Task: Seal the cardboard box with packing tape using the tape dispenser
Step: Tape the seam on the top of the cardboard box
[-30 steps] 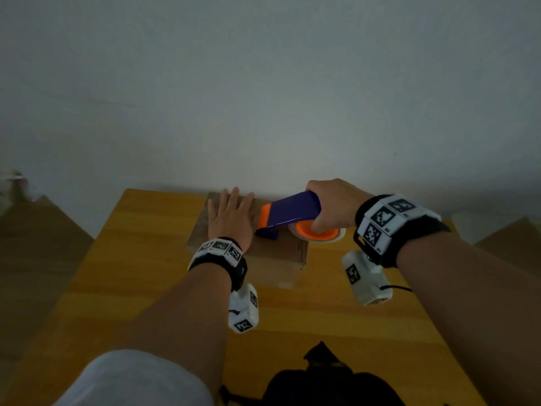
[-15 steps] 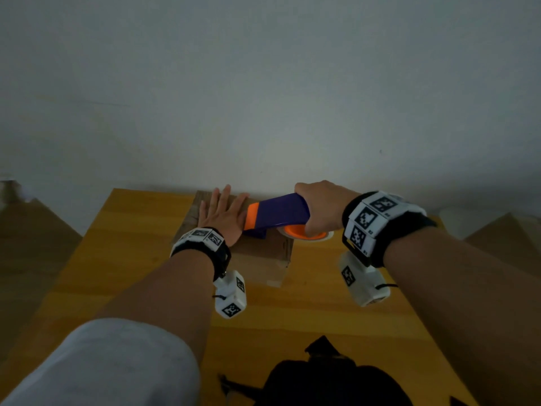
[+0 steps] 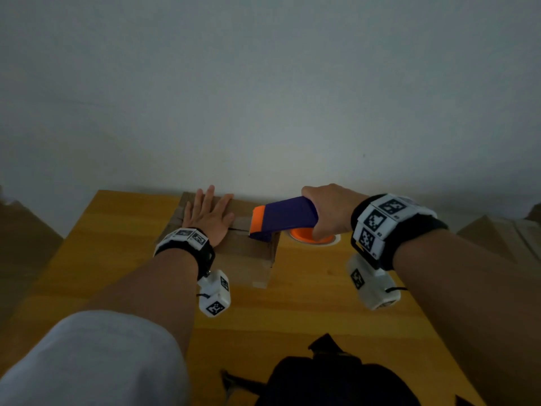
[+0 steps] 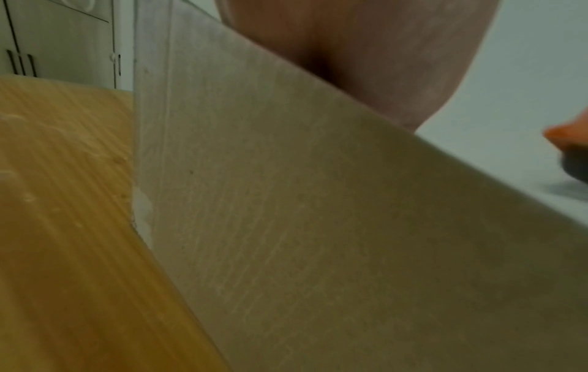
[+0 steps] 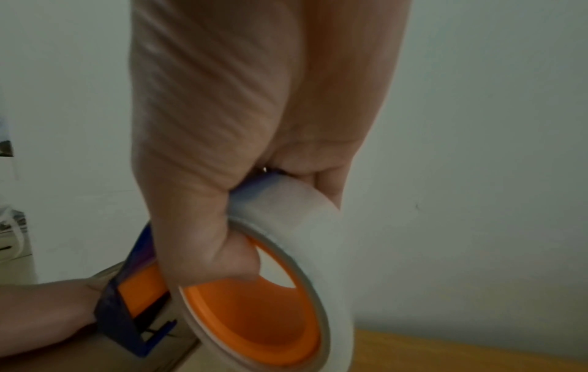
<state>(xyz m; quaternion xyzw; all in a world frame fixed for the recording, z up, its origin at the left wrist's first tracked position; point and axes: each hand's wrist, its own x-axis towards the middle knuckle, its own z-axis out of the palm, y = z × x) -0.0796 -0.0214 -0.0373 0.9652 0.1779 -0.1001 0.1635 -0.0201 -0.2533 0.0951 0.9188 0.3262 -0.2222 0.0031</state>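
Note:
A brown cardboard box [image 3: 248,256] sits at the far middle of the yellow wooden table [image 3: 307,303], flaps down. My left hand [image 3: 209,215] lies flat, fingers straight, on the left part of its top. My right hand [image 3: 330,210] grips a purple and orange tape dispenser [image 3: 284,218]; its front end touches the box top near the right edge, over the flap seam. The clear tape roll [image 5: 305,246] on its orange hub [image 5: 254,322] hangs past the box's right side. The left wrist view shows the box's side [image 4: 318,239] close up, my palm [image 4: 366,50] above it.
A grey-white wall [image 3: 263,98] rises right behind the table's far edge. A black bag [image 3: 336,382] lies at the table's near edge. Brown cardboard shapes [image 3: 497,235] stand off the right side, and a dark shape off the left.
My right hand has drawn the dispenser rightward along the box top, from beside my left hand to the right edge. The left hand stays flat on the box.

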